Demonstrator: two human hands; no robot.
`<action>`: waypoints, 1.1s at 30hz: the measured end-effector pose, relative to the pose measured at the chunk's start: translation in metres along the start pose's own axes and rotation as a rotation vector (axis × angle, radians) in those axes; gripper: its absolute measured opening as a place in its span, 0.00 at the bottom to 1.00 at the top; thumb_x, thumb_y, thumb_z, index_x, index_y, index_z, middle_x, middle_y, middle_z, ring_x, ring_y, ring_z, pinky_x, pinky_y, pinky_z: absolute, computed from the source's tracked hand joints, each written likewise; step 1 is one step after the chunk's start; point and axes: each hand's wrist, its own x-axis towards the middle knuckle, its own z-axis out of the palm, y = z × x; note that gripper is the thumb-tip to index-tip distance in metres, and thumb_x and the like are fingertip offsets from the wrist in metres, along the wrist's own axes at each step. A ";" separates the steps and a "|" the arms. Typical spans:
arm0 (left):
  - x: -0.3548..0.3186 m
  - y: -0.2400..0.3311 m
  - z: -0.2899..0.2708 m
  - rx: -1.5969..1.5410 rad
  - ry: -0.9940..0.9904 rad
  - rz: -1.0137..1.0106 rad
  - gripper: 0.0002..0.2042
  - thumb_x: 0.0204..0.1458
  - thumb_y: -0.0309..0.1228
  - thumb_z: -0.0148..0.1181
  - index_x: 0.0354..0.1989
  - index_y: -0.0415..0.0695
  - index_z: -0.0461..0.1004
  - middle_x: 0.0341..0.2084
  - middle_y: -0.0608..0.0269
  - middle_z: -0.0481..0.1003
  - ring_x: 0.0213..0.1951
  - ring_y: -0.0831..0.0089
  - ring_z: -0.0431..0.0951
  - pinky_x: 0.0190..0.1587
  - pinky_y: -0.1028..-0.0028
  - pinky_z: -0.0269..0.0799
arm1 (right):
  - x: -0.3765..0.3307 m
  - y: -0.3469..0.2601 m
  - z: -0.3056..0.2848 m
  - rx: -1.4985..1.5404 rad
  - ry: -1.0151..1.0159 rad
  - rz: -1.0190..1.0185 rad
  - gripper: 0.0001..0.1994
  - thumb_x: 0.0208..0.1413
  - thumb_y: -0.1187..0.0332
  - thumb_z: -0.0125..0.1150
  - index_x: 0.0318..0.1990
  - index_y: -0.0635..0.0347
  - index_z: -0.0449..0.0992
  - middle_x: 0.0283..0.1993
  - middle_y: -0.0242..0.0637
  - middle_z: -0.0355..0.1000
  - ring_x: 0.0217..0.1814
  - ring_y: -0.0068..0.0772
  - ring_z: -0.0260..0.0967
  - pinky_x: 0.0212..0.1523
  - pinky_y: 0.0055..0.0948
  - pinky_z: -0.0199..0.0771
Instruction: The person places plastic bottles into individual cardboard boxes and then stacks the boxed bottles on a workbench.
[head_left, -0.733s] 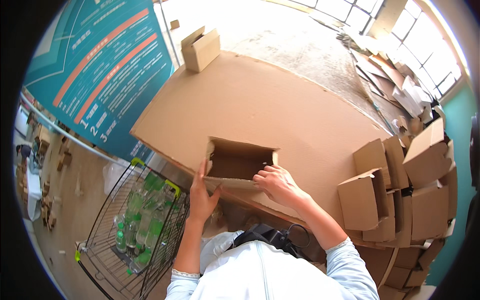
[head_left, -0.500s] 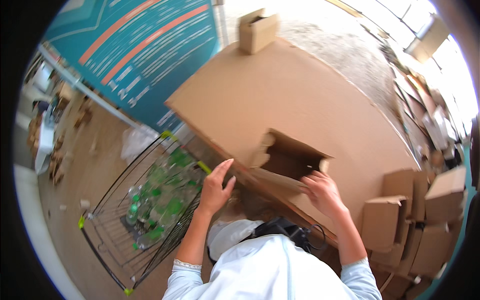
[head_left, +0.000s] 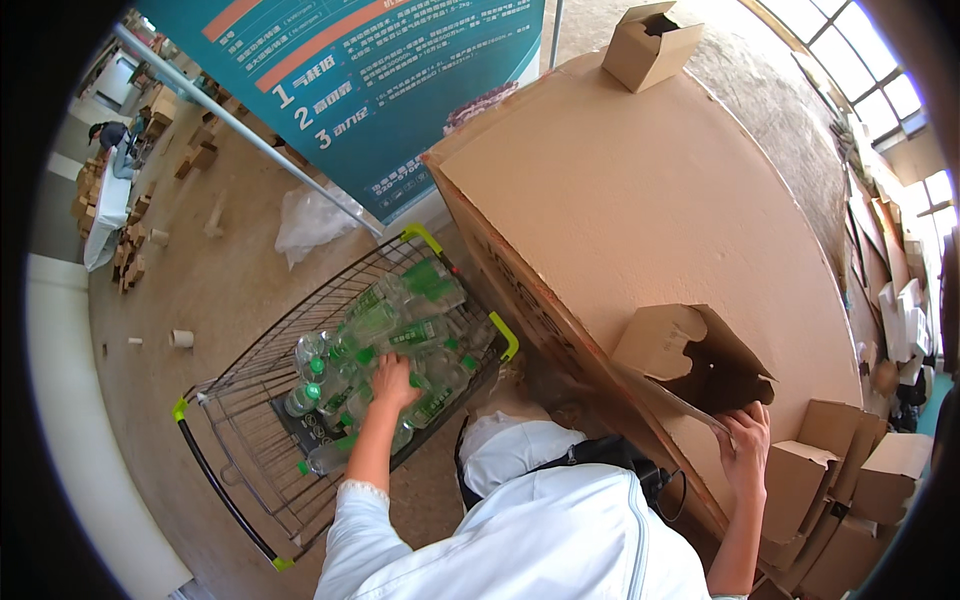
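Seen from above, a person in a white top stands between a wire shopping cart (head_left: 300, 400) on their left and a large cardboard-covered table (head_left: 640, 210) on their right; the left hand (head_left: 392, 382) reaches down into the cart, resting on a heap of clear plastic bottles (head_left: 400, 330) with green caps and labels, fingers curled over them, though whether it grips one cannot be told; the right hand (head_left: 745, 440) pinches the near flap of an open cardboard box (head_left: 695, 355) that sits at the table's near edge, its mouth turned toward the person; another small open box (head_left: 650, 42) stands at the table's far end; folded boxes (head_left: 830, 490) are stacked to the right; a teal banner (head_left: 370, 90) stands beyond the cart
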 end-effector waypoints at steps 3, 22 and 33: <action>-0.031 0.001 -0.002 0.021 -0.111 -0.020 0.33 0.38 0.37 0.73 0.53 0.37 0.68 0.52 0.50 0.68 0.56 0.54 0.68 0.55 0.61 0.71 | -0.003 -0.006 0.003 -0.018 0.023 0.047 0.06 0.44 0.76 0.63 0.32 0.65 0.79 0.34 0.40 0.75 0.39 0.45 0.65 0.45 0.39 0.65; -0.053 -0.014 0.048 -0.251 0.567 -0.230 0.41 0.30 0.30 0.77 0.55 0.39 0.59 0.49 0.44 0.67 0.50 0.44 0.69 0.54 0.55 0.67 | -0.019 0.016 0.019 -0.097 0.042 -0.034 0.10 0.40 0.73 0.63 0.35 0.55 0.78 0.34 0.29 0.74 0.43 0.33 0.64 0.46 0.32 0.61; -0.120 0.142 -0.195 -2.047 0.625 0.739 0.35 0.54 0.46 0.57 0.65 0.37 0.56 0.58 0.52 0.65 0.59 0.56 0.67 0.66 0.54 0.59 | -0.019 0.023 0.022 -0.037 0.038 -0.144 0.06 0.40 0.72 0.66 0.28 0.57 0.76 0.31 0.32 0.72 0.43 0.34 0.64 0.48 0.31 0.62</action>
